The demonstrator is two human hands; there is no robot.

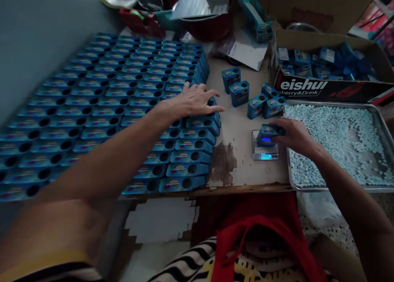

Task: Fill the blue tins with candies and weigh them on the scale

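Note:
Rows of small blue boxes with dark round holes on top [107,109] cover the left side of the table. My left hand [197,100] reaches over their right edge, fingers spread, touching or just above the boxes there. On the right, my right hand [291,136] grips a blue box [267,131] by its right end, at a small digital scale [264,156] with a lit display. Several loose blue boxes [239,94] stand behind the scale. Beside my right wrist lies a metal tray [289,167] of small pale blue pieces [326,122].
Behind the tray, an open cardboard carton [301,86] holds many blue boxes. A red bowl [209,27], a white sheet [246,52] and an open blue carton [254,15] are at the back. The table's front edge [252,188] runs before me.

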